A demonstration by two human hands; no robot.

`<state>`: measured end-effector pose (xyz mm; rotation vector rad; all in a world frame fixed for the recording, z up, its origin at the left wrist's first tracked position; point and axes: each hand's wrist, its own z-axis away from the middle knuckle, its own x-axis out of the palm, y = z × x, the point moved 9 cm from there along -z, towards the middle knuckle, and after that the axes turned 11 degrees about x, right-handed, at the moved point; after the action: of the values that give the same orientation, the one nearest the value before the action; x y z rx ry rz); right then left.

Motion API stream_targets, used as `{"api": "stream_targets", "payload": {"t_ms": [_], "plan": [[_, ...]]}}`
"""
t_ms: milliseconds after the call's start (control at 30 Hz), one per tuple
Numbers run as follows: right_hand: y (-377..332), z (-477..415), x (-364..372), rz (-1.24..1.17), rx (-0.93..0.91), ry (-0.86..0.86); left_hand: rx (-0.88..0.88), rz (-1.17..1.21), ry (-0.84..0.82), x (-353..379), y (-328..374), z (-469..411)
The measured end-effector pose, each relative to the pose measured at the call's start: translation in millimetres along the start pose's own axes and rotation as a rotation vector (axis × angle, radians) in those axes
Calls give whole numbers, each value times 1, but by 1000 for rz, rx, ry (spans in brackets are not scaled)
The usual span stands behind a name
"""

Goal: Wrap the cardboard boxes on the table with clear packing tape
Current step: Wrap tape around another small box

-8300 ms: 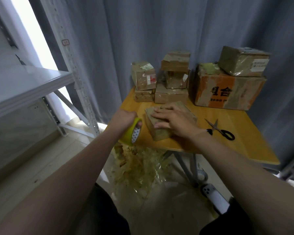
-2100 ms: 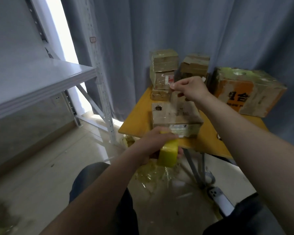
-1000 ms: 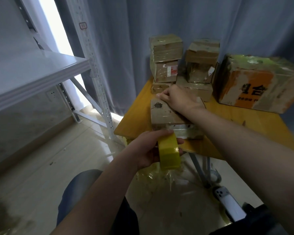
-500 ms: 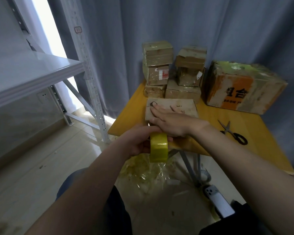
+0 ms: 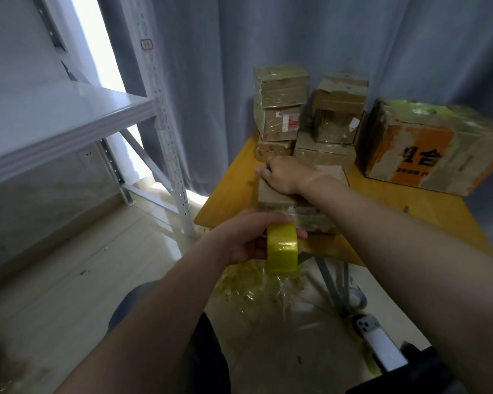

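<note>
Left hand (image 5: 246,237) is clamped round the yellow tape roll (image 5: 282,251), held just off the near edge of the worktop (image 5: 231,191), below the front face of the cardboard box (image 5: 271,196). Right hand (image 5: 285,174) lies palm-down on the box top, fingers reaching its far left corner. Hands apart. The box sits close to the worktop's front edge, with other boxes (image 5: 282,109) stacked behind it. I cannot make out a clear strip between roll and box.

Risks, as judged:
- A pull on the roll drags the box toward the edge if the top hand eases.
- A slack strip twists, sticks to itself, or wrinkles across the front face.
- A roll angled off-line lays the tape crooked.

Tape scraps (image 5: 254,288) litter the floor below.
</note>
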<state>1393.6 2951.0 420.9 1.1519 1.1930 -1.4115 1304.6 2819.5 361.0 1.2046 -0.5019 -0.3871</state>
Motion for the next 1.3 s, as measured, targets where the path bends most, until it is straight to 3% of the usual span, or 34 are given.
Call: {"api": "stream_targets", "payload": {"t_ms": [167, 300, 367, 433, 500, 633, 767, 933, 1133, 1200, 1300], "plan": [[5, -18, 2, -2, 58, -67, 4, -5, -7, -2, 0, -3], [4, 5, -12, 82, 54, 23, 2, -8, 7, 2, -1, -1], [7, 33, -34, -171, 27, 192, 14, 0, 21, 7, -1, -2], [27, 70, -47, -572, 59, 283, 26, 27, 50, 12, -1, -1], [48, 108, -39, -710, 132, 197, 25, 22, 66, 18, -2, -4], [81, 157, 2, -625, 250, 4, 19, -73, 131, 34, -9, -6], [104, 175, 19, -729, 311, -6, 27, -175, 133, 59, -9, -1], [119, 197, 39, -893, 435, -144, -30, -162, 70, 76, -14, 12], [115, 209, 41, -1216, 419, -96, -75, -76, -17, 76, -16, 30], [113, 213, 39, -1326, 407, -61, -32, -265, 55, 54, -3, 34], [103, 216, 37, -1531, 298, -130, 360, -1006, 379, 8, 48, 41]]}}
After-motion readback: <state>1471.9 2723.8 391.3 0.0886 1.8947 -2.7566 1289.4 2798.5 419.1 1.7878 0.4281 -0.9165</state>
